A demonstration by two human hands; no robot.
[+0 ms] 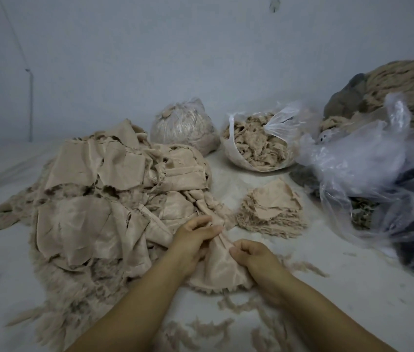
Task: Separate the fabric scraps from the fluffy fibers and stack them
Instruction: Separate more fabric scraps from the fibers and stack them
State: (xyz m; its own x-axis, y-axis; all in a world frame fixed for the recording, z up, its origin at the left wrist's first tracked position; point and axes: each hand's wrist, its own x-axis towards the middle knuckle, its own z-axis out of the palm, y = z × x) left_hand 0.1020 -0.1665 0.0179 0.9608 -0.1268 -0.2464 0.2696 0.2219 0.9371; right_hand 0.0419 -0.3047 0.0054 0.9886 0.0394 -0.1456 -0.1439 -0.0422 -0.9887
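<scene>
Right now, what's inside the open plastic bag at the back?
The open plastic bag holds beige fluffy fibers, heaped near its rim. Whatever lies deeper underneath is covered.

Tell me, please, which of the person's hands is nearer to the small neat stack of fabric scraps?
Right. The right hand is just below and left of the small stack; the left hand is further left, against the big heap.

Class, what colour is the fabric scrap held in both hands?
Beige scrap, seen best in the head view.
</scene>
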